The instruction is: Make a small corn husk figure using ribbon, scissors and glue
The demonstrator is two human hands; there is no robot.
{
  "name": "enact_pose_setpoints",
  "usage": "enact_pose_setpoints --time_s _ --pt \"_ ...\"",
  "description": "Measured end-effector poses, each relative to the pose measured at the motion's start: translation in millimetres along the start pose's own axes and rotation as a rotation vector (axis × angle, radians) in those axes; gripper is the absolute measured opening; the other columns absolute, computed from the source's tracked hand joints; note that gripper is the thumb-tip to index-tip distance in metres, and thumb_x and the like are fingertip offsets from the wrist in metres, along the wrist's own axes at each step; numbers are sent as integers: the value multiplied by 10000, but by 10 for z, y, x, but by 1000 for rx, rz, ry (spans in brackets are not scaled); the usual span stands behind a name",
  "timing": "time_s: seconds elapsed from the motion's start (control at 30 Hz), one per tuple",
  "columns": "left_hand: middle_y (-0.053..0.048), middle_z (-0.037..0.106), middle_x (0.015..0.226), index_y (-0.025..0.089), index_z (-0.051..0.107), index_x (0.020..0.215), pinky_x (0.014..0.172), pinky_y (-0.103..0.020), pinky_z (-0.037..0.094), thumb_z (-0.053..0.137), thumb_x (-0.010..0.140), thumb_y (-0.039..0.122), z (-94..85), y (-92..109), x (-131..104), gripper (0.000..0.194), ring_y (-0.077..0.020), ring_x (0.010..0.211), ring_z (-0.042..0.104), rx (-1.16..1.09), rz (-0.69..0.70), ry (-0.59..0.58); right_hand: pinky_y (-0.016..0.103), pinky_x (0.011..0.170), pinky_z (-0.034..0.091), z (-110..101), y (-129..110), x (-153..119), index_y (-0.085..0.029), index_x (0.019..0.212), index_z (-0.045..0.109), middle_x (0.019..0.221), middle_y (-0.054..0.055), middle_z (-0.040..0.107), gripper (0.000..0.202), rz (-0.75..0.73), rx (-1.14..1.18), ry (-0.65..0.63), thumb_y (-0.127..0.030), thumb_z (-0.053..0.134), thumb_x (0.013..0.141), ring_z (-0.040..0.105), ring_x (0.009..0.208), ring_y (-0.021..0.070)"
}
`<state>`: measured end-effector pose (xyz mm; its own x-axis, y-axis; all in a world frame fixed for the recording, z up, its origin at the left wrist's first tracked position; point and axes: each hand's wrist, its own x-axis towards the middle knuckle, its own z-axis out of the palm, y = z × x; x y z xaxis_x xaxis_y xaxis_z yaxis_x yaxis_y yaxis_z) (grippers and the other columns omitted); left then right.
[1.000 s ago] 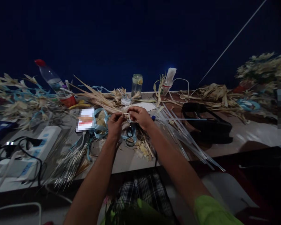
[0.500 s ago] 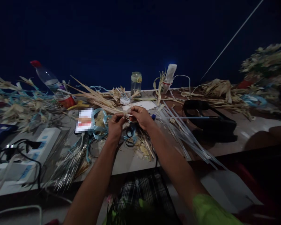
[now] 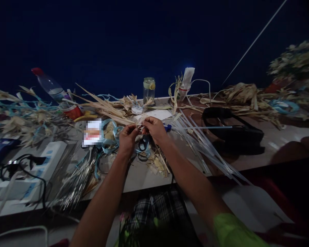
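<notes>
Close together above the middle of the table, my left hand (image 3: 127, 138) and my right hand (image 3: 156, 130) both pinch a small pale piece of dried husk (image 3: 139, 125). Its exact shape is partly hidden by the fingers. Below the hands lie dark loops like scissor handles (image 3: 143, 145) and a heap of husk scraps (image 3: 158, 163). Long dried husk strips (image 3: 105, 109) fan out behind the left hand. A light blue ribbon (image 3: 110, 150) curls beside that hand. Just past the right hand is a small blue object (image 3: 167, 127).
Clear thin rods (image 3: 208, 154) and a black strapped object (image 3: 233, 137) lie on the right. A lidded jar (image 3: 149, 90) and a paper cup (image 3: 182, 92) stand at the back. Left are a bundle of wires (image 3: 78, 181), a power strip (image 3: 45, 171) and a tilted bottle (image 3: 50, 85).
The camera view has shifted slightly. Both hands stay nearly in place, with the fingers still pinching the pale husk.
</notes>
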<state>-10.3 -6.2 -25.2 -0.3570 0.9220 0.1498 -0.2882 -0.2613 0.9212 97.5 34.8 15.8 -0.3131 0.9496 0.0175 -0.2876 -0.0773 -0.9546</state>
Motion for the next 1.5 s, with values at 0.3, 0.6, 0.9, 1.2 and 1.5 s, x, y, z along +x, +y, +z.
enact_pose_setpoints --time_s 0.3,0.6,0.9,1.2,1.5 --pt "32 581 643 151 582 752 595 -225 435 720 591 225 40 48 -22 225 -83 559 553 76 18 47 175 374 305 -25 -15 -15 -179 614 486 391 -68 491 98 -12 -15 17 -230 556 660 477 353 76" --pt "-4 619 723 152 614 844 606 -232 455 720 609 323 55 104 -61 309 -82 585 550 -1 -191 -71 177 373 323 -59 -69 -9 -175 623 483 443 -73 496 179 22 -9 62 -298 611 652 463 349 65" --pt "51 487 539 165 590 816 430 -167 338 676 658 343 69 132 -48 253 -38 433 410 -54 -205 -68 172 366 300 -100 -31 13 -173 613 492 466 -68 515 118 -3 -69 67 -250 572 654 465 356 57" --pt "-14 655 726 161 592 850 631 -249 486 773 544 269 49 146 -60 372 -110 636 608 -92 -268 -93 181 380 319 -124 -35 25 -178 672 526 521 -67 533 81 -12 -71 77 -250 554 649 470 379 60" --pt "-19 652 711 154 618 833 654 -253 464 694 642 380 75 120 -86 306 -111 630 584 185 -153 -86 195 398 363 -171 -24 41 -180 664 537 571 -47 569 52 -64 -144 87 -232 534 667 470 394 68"
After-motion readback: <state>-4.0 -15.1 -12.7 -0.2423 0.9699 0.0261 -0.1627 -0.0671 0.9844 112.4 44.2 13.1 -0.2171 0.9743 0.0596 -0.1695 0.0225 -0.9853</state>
